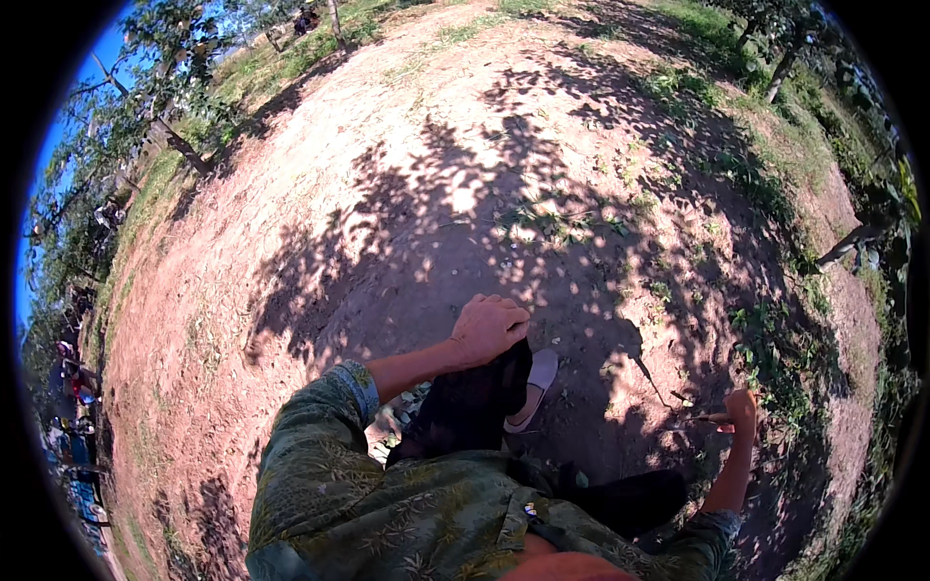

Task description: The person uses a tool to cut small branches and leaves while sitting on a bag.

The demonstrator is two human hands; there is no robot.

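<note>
My left hand (492,328) rests at the bent knee of dark trousers (465,407), its fingers curled and no object showing in it. Out to the right, my right hand (740,411) is closed around the handle of a slim hand tool (701,417), which points left, low over the shaded soil. The tool's far end is too small and blurred to identify. A light-coloured shoe (543,369) stands on the ground beside the knee. The patterned green shirt (429,508) fills the bottom of the view.
Leafy plants (770,356) grow on the right, near my right hand. Low weeds (559,221) lie ahead on bare soil. A tree trunk (182,145) rises at upper left, a branch (850,243) at right. People and a blue vehicle (81,465) appear at the far left rim.
</note>
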